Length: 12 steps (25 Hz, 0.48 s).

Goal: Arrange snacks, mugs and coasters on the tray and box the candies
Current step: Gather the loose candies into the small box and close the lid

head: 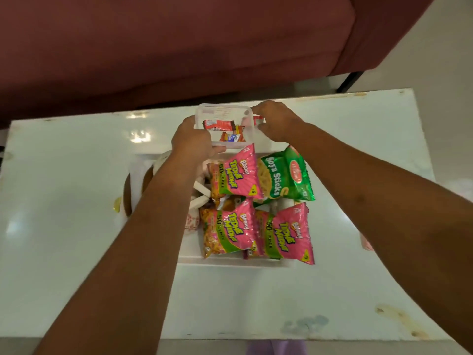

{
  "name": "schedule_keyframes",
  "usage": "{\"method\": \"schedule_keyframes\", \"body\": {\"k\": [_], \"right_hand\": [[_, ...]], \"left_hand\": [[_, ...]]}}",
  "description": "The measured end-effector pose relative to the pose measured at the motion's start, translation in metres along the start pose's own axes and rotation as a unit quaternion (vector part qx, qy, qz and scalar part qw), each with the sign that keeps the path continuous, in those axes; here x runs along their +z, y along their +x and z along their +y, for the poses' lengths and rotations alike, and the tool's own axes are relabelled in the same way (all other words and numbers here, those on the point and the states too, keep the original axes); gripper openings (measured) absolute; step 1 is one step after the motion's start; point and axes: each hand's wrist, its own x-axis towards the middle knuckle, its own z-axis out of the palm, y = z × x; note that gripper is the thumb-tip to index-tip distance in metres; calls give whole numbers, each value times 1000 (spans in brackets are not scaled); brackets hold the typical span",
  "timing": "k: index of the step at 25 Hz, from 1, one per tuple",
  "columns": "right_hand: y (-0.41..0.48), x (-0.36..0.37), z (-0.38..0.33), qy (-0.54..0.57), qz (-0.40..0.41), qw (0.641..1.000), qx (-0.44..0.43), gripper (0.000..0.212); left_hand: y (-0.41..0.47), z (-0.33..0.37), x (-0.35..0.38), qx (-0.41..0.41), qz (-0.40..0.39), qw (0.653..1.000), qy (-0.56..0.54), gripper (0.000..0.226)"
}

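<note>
box (224, 116) of clear plastic sits at the far end of the white tray (230, 260), with red and orange candies (225, 129) showing through its wall. left hand (192, 139) grips the box's near left corner, fingers curled round the edge and thumb along the near side. right hand (275, 121) is at the box's right side, fingers bent and touching the far right corner; how firmly it grips i cannot tell. just nearer on the tray lie three pink packs (236, 172) and a green pack (286, 175), overlapping one another. left of them, partly hidden by the left forearm, are a pale mug (162, 157) and what look like small white pieces (201, 188), too blurred to name. the tray rests on a glossy white table (76, 226), with a dark red sofa (166, 47) beyond it.
</note>
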Motion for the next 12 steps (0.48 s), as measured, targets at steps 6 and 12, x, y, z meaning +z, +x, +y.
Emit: {"method": "schedule_keyframes", "body": {"k": [6,12], "right_hand": [[6,34,-10,-90,42,994,39,37],[-9,18,-9,63,121,988,73,20]], "left_hand": [[3,-10,-10,-11,-6,1000,-13,48],[-10,-15,-4,-28,-2,998,-56,51]]}}
